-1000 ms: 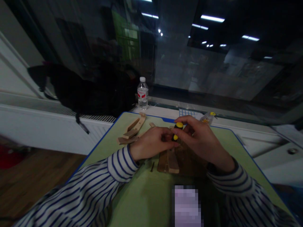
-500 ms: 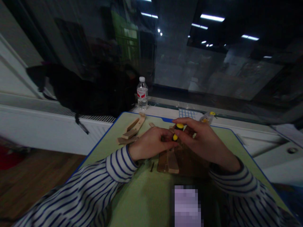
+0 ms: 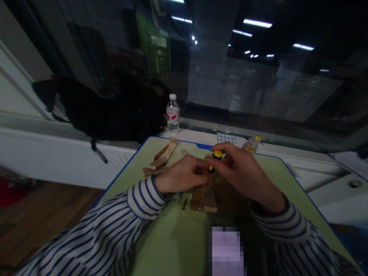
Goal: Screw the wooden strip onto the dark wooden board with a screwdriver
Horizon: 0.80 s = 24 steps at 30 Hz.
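Note:
A stubby screwdriver [image 3: 217, 155] with a yellow-and-black handle stands nearly upright over a wooden strip [image 3: 209, 198]. My right hand [image 3: 240, 168] grips its handle between thumb and fingers. Close beside its lower end, my left hand [image 3: 184, 174] is closed in a pinch; what lies between its fingertips is hidden. The wooden strip rests on a brown board [image 3: 197, 197], and its far part runs behind the hands. The screwdriver's tip cannot be seen. A dark screw [image 3: 184, 204] lies on the table, left of the board.
Joined wooden pieces [image 3: 162, 155] lie at the back left of the green table [image 3: 161, 245]. A water bottle [image 3: 173, 115] and a clear bag with a yellow top [image 3: 253, 144] stand by the window. A black backpack [image 3: 115, 111] is on the left sill. A pixelated patch covers the front.
The screwdriver and my right hand have shifted very slightly left, and the handle has turned a little. My left hand has moved slightly left, still pinched.

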Available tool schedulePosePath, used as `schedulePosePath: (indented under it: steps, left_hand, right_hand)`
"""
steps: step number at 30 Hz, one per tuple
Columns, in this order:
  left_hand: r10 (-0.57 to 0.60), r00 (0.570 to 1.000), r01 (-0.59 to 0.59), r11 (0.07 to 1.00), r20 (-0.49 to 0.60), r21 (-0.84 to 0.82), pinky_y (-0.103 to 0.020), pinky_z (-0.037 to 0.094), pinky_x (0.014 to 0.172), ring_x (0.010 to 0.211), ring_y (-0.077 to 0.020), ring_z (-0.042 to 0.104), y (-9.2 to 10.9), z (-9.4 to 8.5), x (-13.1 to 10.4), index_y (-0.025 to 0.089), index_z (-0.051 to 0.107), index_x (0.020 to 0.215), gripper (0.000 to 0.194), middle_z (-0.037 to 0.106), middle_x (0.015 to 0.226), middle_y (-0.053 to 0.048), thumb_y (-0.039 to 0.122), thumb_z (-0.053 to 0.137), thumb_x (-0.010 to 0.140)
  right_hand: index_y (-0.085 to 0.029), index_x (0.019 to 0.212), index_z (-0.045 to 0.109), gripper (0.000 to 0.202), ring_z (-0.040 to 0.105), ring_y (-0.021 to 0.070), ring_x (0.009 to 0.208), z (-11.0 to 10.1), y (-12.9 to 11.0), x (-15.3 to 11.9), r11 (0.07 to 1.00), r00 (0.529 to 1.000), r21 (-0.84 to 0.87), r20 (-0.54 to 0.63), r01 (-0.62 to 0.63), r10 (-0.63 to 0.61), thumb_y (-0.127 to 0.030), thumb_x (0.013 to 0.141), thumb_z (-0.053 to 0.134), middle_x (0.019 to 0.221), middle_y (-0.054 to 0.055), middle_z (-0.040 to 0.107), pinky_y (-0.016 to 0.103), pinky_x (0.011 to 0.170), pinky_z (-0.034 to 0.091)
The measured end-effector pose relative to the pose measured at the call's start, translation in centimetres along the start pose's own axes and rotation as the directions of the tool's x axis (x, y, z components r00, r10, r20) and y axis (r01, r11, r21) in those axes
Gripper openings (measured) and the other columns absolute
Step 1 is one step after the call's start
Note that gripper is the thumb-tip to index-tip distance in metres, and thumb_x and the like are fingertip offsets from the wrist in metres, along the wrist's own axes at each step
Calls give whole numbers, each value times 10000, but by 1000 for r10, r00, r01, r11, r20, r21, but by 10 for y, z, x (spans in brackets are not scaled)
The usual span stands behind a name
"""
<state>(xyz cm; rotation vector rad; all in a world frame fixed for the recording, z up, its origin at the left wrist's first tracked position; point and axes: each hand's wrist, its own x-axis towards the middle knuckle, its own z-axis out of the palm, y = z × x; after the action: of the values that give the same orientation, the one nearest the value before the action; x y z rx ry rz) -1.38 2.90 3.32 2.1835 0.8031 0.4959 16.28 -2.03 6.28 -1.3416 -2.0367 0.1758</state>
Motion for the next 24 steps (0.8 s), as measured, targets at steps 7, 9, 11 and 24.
schedulePosePath:
  steps: [7, 9, 11, 24]
  left_hand:
    - [-3, 996, 2, 1000, -85, -5, -255, 403, 626, 679, -147, 562, 2, 1, 1, 173, 694, 893, 281, 628, 707, 4, 416, 613, 778]
    - [-13, 995, 12, 1000, -98, -5, -257, 404, 633, 693, -153, 569, 2, 2, 1, 173, 689, 871, 284, 641, 730, -1, 430, 620, 775]
    - [-22, 995, 22, 1000, -102, -8, -255, 403, 636, 703, -154, 573, 1, 2, 1, 171, 685, 857, 273, 649, 748, -5, 422, 608, 785]
    - [25, 1000, -25, 1000, -17, 6, -253, 387, 654, 684, -133, 555, 1, -1, 1, 149, 648, 736, 238, 614, 677, 12, 334, 531, 831]
  right_hand:
    - [-209, 1047, 580, 277, 526, 98, 517, 0, -1, 1, 1000, 1000, -23, -16, 13, -13, -415, 860, 578, 706, -15, 628, 242, 495, 387]
    - [-210, 1078, 579, 322, 541, 105, 527, -1, -2, 1, 1000, 1000, -8, -4, -5, 5, -435, 848, 588, 711, -11, 635, 245, 494, 403]
    - [-217, 1154, 563, 375, 565, 114, 547, -3, -2, 0, 999, 1000, 36, 29, -5, 4, -430, 847, 590, 731, -5, 648, 248, 498, 425]
    - [-225, 1158, 587, 293, 528, 96, 515, -6, -1, -1, 996, 997, 93, 72, 2, -9, -254, 867, 557, 678, -29, 626, 225, 477, 399]
